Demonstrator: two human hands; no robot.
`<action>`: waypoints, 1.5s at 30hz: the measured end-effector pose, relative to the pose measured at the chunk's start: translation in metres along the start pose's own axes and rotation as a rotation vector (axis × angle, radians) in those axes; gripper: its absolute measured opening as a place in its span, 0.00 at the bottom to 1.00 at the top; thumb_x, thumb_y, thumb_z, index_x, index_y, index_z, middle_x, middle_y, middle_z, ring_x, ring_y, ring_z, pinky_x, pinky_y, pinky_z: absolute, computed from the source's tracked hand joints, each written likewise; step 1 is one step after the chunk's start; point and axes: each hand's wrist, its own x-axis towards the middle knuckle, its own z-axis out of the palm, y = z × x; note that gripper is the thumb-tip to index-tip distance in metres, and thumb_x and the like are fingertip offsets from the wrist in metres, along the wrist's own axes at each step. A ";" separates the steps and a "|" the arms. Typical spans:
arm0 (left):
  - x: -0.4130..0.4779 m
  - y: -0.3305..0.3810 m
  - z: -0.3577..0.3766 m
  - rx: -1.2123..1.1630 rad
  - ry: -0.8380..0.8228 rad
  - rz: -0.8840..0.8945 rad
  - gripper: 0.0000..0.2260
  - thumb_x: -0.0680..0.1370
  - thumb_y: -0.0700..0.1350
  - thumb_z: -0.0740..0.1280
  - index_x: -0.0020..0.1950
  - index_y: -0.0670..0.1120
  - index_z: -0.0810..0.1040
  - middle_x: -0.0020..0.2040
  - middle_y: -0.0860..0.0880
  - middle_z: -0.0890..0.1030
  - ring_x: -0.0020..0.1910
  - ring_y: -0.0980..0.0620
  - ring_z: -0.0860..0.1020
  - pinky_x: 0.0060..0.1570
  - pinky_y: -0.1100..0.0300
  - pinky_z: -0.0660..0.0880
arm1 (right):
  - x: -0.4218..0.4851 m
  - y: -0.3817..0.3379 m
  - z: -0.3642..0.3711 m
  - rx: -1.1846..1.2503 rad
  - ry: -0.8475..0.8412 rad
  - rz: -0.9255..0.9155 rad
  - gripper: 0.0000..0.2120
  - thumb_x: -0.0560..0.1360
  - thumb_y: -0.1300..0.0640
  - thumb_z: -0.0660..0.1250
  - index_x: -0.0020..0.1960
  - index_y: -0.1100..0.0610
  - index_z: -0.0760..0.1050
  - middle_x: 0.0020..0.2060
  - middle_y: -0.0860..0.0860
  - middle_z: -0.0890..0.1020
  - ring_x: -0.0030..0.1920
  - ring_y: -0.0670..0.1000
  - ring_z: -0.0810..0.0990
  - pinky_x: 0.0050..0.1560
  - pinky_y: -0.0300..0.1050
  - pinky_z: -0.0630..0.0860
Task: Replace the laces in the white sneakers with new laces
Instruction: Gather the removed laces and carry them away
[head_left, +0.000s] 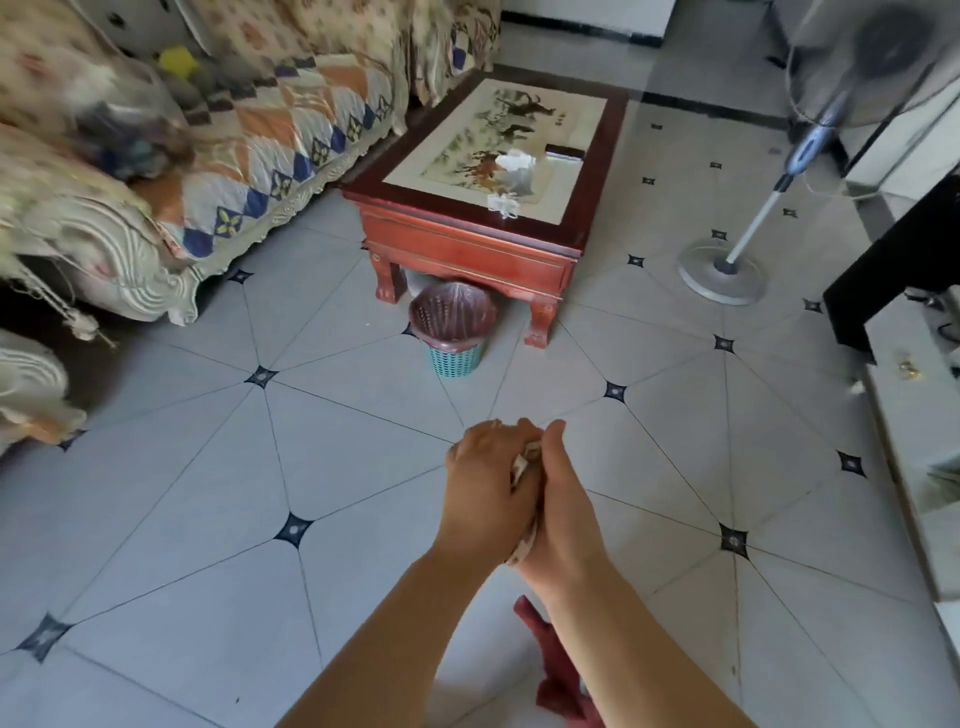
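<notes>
I am holding both hands together out over the tiled floor (208, 493). My left hand (488, 483) is curling round a bunched lace (521, 464), and my right hand (563, 512) is pressing against it, though I cannot tell whether its fingers are closing on it. No sneakers are showing. I am judging this as getting rid of a pulled-out lace, since the waste basket (453, 332) is standing ahead. The next move is calling for stepping closer and releasing over it.

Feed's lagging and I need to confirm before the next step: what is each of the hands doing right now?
Left hand: closed, gripping the bunched lace.
Right hand: closed on the same lace; its fingers are mostly hidden.
</notes>
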 end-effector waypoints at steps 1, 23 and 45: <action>0.003 -0.008 -0.013 0.002 -0.017 0.004 0.14 0.72 0.50 0.55 0.47 0.50 0.79 0.37 0.55 0.79 0.42 0.53 0.76 0.48 0.54 0.72 | 0.006 0.004 0.013 -0.011 0.011 -0.002 0.21 0.76 0.40 0.57 0.37 0.51 0.82 0.41 0.49 0.83 0.43 0.48 0.83 0.41 0.42 0.78; 0.132 -0.092 -0.104 0.546 0.063 0.041 0.18 0.75 0.54 0.54 0.58 0.52 0.78 0.59 0.55 0.79 0.57 0.51 0.72 0.56 0.55 0.71 | 0.155 -0.012 0.118 -0.133 -0.058 0.216 0.15 0.80 0.52 0.56 0.55 0.60 0.77 0.50 0.56 0.83 0.52 0.52 0.82 0.53 0.48 0.76; 0.462 -0.178 -0.112 0.310 -0.122 -0.246 0.11 0.77 0.42 0.63 0.56 0.51 0.80 0.57 0.56 0.77 0.60 0.57 0.71 0.55 0.72 0.58 | 0.490 -0.211 0.171 -1.599 0.217 -0.511 0.05 0.74 0.62 0.65 0.40 0.60 0.73 0.32 0.50 0.76 0.34 0.48 0.75 0.32 0.32 0.69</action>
